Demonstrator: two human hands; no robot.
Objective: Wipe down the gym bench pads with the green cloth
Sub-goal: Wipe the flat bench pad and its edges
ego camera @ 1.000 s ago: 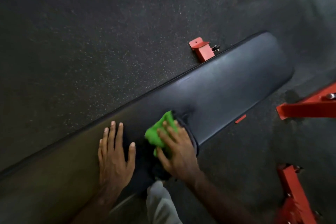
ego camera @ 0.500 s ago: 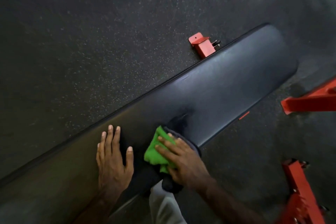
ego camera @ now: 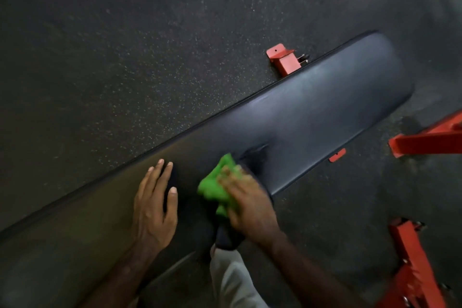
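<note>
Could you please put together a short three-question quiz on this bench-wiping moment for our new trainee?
1. True or false: the left hand lies flat, fingers straight, on the bench pad.
2. Which hand presses the green cloth to the pad? A) left B) right C) both
3. Fill in: the frame parts on the floor around the bench, such as the red bracket by its far edge, are painted ____.

Key:
1. True.
2. B, the right hand, blurred in this frame.
3. Red.
</note>
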